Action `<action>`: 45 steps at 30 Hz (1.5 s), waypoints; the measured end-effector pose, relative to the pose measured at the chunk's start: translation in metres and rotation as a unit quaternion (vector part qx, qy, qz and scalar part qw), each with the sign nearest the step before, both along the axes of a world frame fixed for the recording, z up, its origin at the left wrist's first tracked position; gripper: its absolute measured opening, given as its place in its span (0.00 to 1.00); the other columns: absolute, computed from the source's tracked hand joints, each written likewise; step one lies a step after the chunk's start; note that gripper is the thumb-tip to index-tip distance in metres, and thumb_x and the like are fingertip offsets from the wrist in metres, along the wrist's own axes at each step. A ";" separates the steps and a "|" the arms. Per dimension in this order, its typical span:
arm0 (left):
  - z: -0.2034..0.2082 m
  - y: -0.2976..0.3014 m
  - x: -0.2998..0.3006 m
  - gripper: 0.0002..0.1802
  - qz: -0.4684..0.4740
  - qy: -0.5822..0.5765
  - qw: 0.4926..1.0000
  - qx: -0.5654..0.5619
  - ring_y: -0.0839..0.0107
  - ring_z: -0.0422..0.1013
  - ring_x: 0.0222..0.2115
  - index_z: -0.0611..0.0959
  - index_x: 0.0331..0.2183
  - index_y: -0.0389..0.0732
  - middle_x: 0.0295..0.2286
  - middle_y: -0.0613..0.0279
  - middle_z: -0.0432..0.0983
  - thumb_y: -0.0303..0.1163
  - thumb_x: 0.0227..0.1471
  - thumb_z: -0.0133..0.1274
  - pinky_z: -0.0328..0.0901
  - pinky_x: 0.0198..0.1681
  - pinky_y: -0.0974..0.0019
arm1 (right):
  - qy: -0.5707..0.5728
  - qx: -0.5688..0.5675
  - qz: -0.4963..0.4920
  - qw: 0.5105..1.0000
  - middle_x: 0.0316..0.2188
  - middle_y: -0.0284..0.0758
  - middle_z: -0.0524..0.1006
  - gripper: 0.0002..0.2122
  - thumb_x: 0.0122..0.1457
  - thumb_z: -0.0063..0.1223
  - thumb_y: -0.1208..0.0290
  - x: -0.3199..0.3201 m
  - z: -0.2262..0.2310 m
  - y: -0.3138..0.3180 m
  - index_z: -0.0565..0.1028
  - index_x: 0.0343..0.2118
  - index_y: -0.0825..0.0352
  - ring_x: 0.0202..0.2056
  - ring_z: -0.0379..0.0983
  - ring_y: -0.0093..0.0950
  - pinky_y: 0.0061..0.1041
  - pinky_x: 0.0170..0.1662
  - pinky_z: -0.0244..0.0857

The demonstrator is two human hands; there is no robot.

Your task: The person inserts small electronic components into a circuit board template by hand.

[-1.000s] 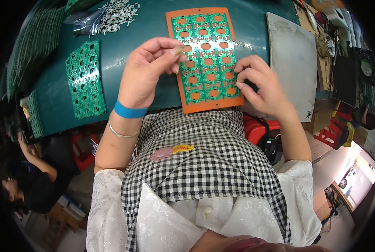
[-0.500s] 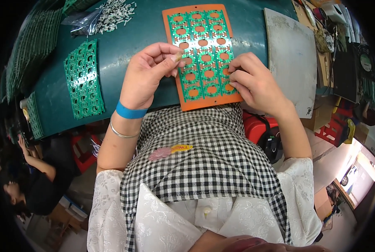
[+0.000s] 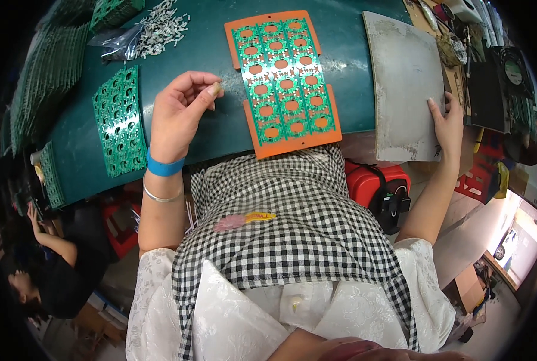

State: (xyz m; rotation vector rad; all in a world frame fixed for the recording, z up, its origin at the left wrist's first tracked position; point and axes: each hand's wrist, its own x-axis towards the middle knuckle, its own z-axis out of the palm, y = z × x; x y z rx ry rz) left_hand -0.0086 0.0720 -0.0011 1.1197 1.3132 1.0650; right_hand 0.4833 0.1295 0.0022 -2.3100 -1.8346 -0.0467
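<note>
A green circuit board panel (image 3: 277,82) with rows of oval cut-outs lies on an orange fixture plate (image 3: 294,146) at the table's front edge. To its left, my left hand (image 3: 177,114) is raised over the table, thumb and fingers pinched together. What they hold, if anything, is too small to make out; the thumb tip looks yellowish. My right hand (image 3: 451,125) grips the right edge of a flat grey board (image 3: 404,90), thumb on top and fingers over the edge. This board lies at the right, apart from the orange plate.
Another green panel (image 3: 119,120) lies to the left on the dark green table (image 3: 208,36). Behind it are a pile of small white parts (image 3: 160,30) and a plastic bag (image 3: 113,45). Stacked panels (image 3: 52,78) stand far left. A co-worker (image 3: 58,265) sits at the lower left.
My right hand has left the circuit board panel and moved right to the grey board's edge, which has shifted slightly left. My left hand has drawn away leftward from the panel, still pinched.
</note>
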 end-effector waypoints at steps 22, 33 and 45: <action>-0.026 0.011 0.027 0.39 0.037 0.197 0.980 -0.017 0.79 0.69 0.13 0.64 0.58 0.23 0.16 0.59 0.75 0.31 0.52 0.61 0.66 0.18 0.72 | 0.359 -0.080 0.186 0.911 0.23 0.41 0.78 0.21 0.61 0.54 0.69 -0.184 -0.030 0.018 0.69 0.56 0.68 0.27 0.76 0.27 0.27 0.35 0.68; -0.033 -0.004 0.018 0.35 0.054 0.184 0.981 0.035 0.80 0.65 0.16 0.70 0.57 0.28 0.16 0.61 0.74 0.31 0.50 0.63 0.63 0.22 0.72 | 0.340 0.023 0.206 0.917 0.19 0.47 0.73 0.19 0.61 0.51 0.70 -0.189 -0.033 0.000 0.73 0.55 0.64 0.19 0.69 0.35 0.29 0.29 0.65; 0.000 0.005 0.048 0.24 0.012 0.049 0.996 0.073 0.79 0.71 0.20 0.77 0.52 0.36 0.23 0.60 0.79 0.25 0.52 0.60 0.67 0.25 0.72 | 0.588 0.023 0.099 0.803 0.40 0.26 0.75 0.19 0.64 0.49 0.75 -0.089 -0.018 0.000 0.70 0.58 0.72 0.36 0.67 0.16 0.14 0.44 0.61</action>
